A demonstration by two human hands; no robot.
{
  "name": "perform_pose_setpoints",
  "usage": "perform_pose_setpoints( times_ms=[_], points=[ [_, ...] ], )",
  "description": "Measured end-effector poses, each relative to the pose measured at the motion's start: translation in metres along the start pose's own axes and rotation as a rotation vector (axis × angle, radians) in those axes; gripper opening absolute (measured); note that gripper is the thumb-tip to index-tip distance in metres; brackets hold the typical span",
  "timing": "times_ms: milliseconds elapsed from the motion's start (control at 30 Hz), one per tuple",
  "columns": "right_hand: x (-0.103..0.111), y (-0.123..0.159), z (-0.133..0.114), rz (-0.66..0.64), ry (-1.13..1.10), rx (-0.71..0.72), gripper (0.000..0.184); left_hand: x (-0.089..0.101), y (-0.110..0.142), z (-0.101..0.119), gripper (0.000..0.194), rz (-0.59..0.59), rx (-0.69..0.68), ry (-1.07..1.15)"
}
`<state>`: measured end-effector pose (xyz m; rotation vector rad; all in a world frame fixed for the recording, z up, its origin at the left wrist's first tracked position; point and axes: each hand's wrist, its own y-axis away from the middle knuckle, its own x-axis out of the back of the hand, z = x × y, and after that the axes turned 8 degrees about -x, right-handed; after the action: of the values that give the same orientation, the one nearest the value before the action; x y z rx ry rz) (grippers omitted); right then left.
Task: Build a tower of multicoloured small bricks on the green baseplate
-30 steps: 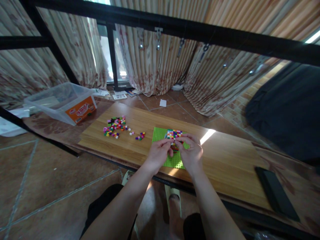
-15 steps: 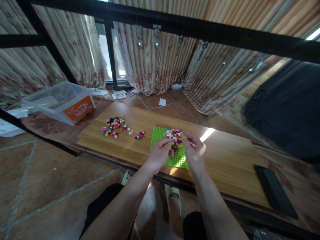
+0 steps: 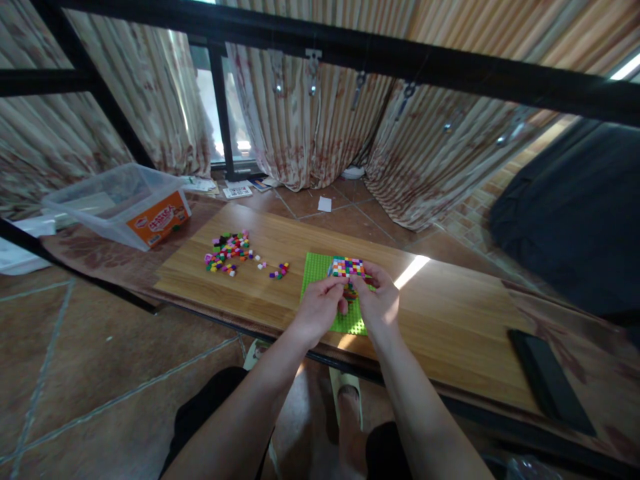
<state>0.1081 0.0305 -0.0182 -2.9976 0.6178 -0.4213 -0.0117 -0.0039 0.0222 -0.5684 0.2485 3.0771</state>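
Note:
A block of small multicoloured bricks (image 3: 348, 267) stands on a green studded baseplate (image 3: 314, 268). At the block's front left, my left hand (image 3: 321, 305) has its thumb and index finger closed together near the top edge; anything between the tips is too small to make out. My right hand (image 3: 379, 297) is curled round the block's right side, its thumb on the front top edge and its fingers at the far right. Both hands hide much of the block's front.
Loose coloured bricks (image 3: 230, 250) lie in a heap on the wooden board (image 3: 200, 293), with a smaller cluster (image 3: 279, 271) nearer the baseplate. A clear plastic box (image 3: 120, 200) stands at the left. A dark flat object (image 3: 550, 381) lies at the right end.
My right hand has moved left and closed in on the block, its thumb now at the front edge near my left fingertips. My left hand has stayed almost still.

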Motion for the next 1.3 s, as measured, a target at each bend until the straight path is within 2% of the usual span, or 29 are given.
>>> perform_pose_setpoints(
  times_ms=[267,367,467,567,667,733,900,1300],
  points=[
    [-0.002,0.0,0.0,0.001,-0.004,-0.011,0.041,-0.001,0.002,0.0,0.019,0.012,0.032,0.017],
    [-0.002,0.0,0.005,-0.011,-0.046,-0.019,0.042,0.003,0.001,0.002,0.019,0.004,0.086,0.153],
    [-0.001,0.001,0.003,0.043,-0.083,0.0,0.041,0.01,-0.002,0.008,0.017,-0.004,0.123,0.423],
    [0.005,0.005,-0.008,0.147,-0.037,0.135,0.033,0.016,-0.004,0.016,0.022,0.028,0.133,0.677],
    [0.01,0.014,-0.025,0.184,0.045,0.334,0.022,0.018,-0.005,0.021,0.035,0.045,0.117,0.793],
    [0.011,0.023,-0.035,0.144,0.065,0.443,0.016,0.017,-0.004,0.023,0.041,0.024,0.11,0.828],
    [0.008,0.039,-0.045,-0.108,0.193,0.617,0.016,0.015,-0.001,0.024,0.048,-0.054,0.1,0.832],
    [0.005,0.04,-0.041,-0.238,0.297,0.648,0.02,0.015,0.0,0.028,0.054,-0.113,0.137,0.856]
  ],
)
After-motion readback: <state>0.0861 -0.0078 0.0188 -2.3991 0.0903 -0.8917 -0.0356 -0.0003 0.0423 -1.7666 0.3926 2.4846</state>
